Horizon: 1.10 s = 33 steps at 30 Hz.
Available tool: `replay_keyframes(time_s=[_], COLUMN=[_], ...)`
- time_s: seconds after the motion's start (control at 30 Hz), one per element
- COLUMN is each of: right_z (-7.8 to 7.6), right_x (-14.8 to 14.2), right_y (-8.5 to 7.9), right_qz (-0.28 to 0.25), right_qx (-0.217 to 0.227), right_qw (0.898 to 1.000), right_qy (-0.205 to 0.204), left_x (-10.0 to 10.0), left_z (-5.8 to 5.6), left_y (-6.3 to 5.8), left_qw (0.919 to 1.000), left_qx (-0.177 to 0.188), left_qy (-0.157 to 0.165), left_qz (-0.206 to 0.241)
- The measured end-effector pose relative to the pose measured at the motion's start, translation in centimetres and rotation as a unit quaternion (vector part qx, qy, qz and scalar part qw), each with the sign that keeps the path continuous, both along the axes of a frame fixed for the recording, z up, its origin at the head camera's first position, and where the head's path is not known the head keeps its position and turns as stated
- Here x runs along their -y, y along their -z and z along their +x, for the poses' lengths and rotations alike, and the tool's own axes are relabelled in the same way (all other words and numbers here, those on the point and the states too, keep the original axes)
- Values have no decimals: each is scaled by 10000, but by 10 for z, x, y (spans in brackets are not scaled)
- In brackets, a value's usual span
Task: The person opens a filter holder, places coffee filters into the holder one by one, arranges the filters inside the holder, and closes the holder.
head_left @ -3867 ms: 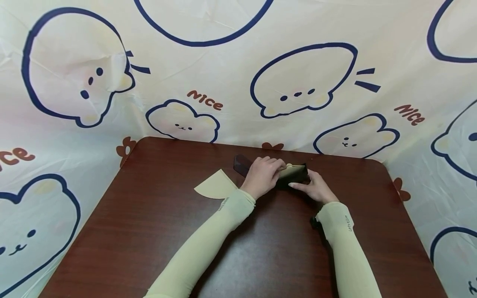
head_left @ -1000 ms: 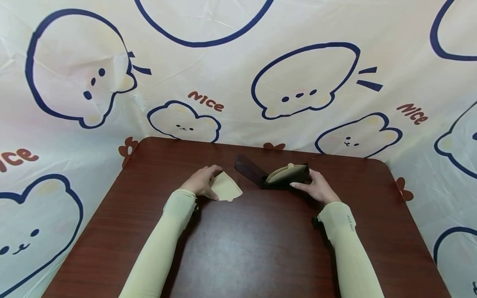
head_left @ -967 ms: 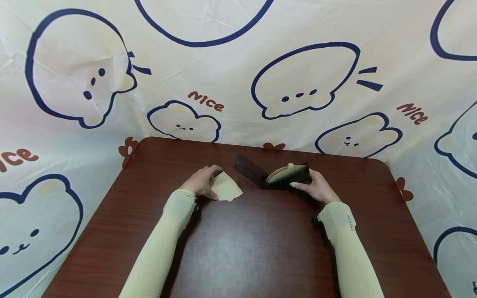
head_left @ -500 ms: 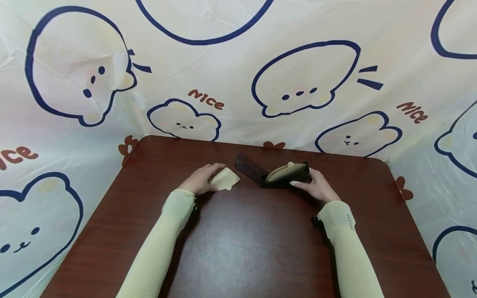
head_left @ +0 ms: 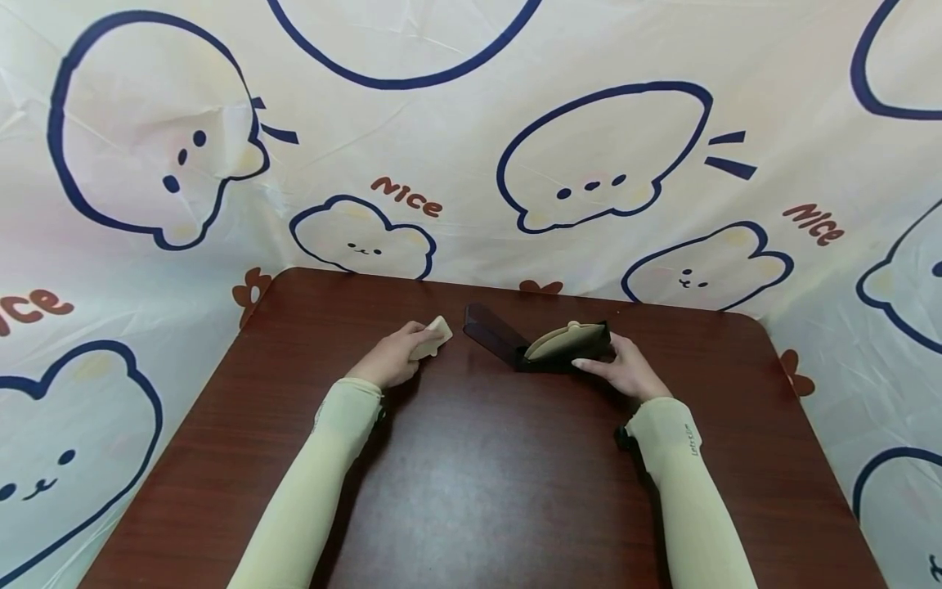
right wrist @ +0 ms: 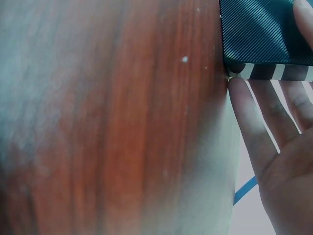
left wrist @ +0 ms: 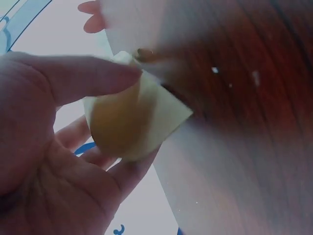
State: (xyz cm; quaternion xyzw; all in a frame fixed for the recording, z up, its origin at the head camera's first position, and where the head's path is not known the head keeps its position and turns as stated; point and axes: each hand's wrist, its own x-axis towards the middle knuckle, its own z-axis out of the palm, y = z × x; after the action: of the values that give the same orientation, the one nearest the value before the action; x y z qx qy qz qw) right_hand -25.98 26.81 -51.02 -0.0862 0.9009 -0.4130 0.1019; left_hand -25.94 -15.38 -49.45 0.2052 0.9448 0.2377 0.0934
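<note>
My left hand pinches a cream, fan-shaped paper coffee filter between thumb and fingers. In the left wrist view the filter is bent, its thumb side shaded, with a pointed corner sticking out over the table. On the right, my right hand holds the end of a dark box, thumb on the near side. The box has its long lid swung out to the left, and more cream filters stand inside. Close up, the right wrist view shows the box's ribbed dark side.
Both hands work over the far half of a reddish-brown wooden table with rounded far corners. A cream cloth printed with cartoon animals hangs behind and along both sides.
My left hand went from the box to the loose filter on the table, took hold of it and turned it, so it now shows narrower. The right hand keeps its hold on the box.
</note>
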Motion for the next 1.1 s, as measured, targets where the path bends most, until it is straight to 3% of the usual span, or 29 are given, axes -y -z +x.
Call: replay_keyframes(time_s=[0.17,0.57,0.8,1.1], right_z=[0,-3,-3,-3], right_x=[0,-1,-1,-1], right_y=[0,3,3,4], right_qz=[-23,-75,-81,-72], right_qx=[-21,-28,-84,-49], right_qw=[10000,10000,9999,10000], right_qy=[-10,-23,-14,19], left_x=[0,1,2,3], left_z=[-1,-5,-5,-3], left_y=[0,-2,-4,-4], left_qw=[9998,9912,9871,9873], left_qx=[-187,-1200,-1374,-1256], left_qy=[-48,-506,-715,-866], left_qz=[-6,232,402,443])
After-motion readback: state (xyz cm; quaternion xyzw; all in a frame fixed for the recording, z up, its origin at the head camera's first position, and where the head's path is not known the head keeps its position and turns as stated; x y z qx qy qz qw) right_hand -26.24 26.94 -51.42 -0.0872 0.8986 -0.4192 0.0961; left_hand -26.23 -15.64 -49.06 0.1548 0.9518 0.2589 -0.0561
